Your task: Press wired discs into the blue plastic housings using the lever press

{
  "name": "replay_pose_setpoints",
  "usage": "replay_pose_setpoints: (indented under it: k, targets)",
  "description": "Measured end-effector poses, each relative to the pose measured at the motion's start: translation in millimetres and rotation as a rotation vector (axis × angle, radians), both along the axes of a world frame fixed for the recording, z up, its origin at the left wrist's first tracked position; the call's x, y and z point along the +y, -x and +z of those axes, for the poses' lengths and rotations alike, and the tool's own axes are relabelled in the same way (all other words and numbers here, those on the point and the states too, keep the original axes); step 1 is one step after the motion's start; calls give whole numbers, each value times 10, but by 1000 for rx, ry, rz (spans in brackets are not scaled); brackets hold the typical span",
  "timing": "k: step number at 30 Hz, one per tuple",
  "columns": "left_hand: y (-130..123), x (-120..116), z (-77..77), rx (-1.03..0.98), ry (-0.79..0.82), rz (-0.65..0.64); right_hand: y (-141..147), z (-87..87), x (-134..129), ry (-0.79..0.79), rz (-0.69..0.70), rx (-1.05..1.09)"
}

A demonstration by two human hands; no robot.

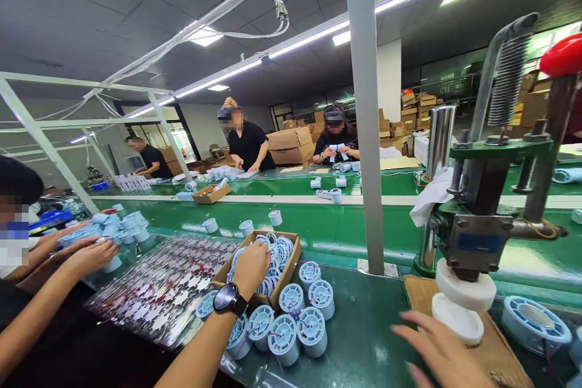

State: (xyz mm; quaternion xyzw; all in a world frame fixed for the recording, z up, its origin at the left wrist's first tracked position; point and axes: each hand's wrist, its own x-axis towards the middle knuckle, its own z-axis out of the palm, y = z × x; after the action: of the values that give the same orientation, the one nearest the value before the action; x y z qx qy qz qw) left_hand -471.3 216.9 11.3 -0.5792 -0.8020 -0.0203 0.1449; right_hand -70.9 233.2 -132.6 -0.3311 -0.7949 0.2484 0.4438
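Note:
My left hand, with a black watch on its wrist, reaches into a cardboard box of light-blue plastic rings. Its fingers are curled down among the rings, and what they grip is hidden. Several light-blue round housings with red wires stand in front of the box, one of them a ribbed housing. At the lower right, my right hand is open and empty, fingers apart, just beside the white lower pad of a hand press. Above that pad hangs the white upper pad, with a gap between them.
A larger blue housing sits right of the press. A grey post rises behind the housings. Left of the box lies a sheet of boards with red wires. A co-worker's hands handle blue parts at left. Other people work across the green conveyor.

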Motion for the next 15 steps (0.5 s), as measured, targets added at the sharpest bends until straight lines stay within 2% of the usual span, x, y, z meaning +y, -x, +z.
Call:
replay_pose_setpoints:
  k: [1,3,5,6,9,11,13,15]
  targets:
    - [-75,7,28,-17,-10,-32,317,166,-48,12,68,-101]
    - [-275,-6,95,-66,-8,-119,881,478,-70,61,112,-110]
    - [-531,-61,152,-133,27,-238,1283,671,-5,86,113,-28]
    - [-666,-95,170,-168,55,-304,1416,704,48,90,108,17]
    - [-999,-115,195,-307,144,-512,1603,579,224,128,150,98]
    - [-1063,38,237,-384,166,-574,1618,410,325,198,158,136]
    - [-972,339,325,-413,123,-519,1602,265,402,273,88,181]
    - [-800,709,446,-413,19,-396,1589,179,466,320,-3,213]
